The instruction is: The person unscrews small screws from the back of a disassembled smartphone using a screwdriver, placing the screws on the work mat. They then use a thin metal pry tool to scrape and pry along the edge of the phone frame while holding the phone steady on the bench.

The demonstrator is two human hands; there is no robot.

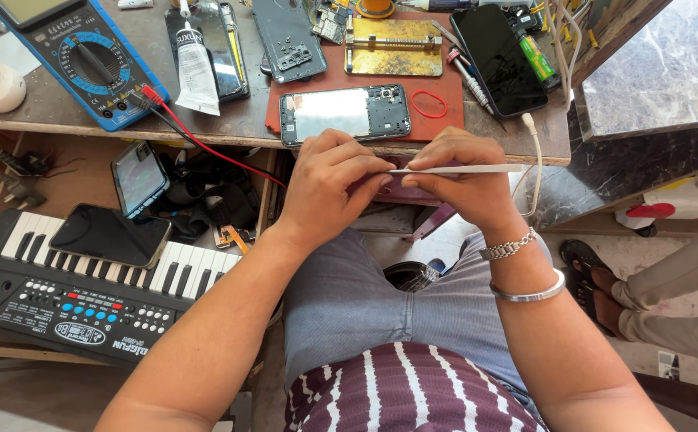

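Now a thin strip (457, 169) is pinched level between both hands, left hand (335, 186) and right hand (465, 180), long axis pointing right.

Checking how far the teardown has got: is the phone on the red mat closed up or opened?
Opened. The phone lies on the red mat with its back cover off: a bare metal plate and the dark camera-end frame show.

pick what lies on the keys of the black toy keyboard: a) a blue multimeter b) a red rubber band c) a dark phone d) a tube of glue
c: a dark phone lies flat across the white keys of the black toy keyboard, while the red rubber band, the tube of glue and the blue multimeter are all up on the workbench.
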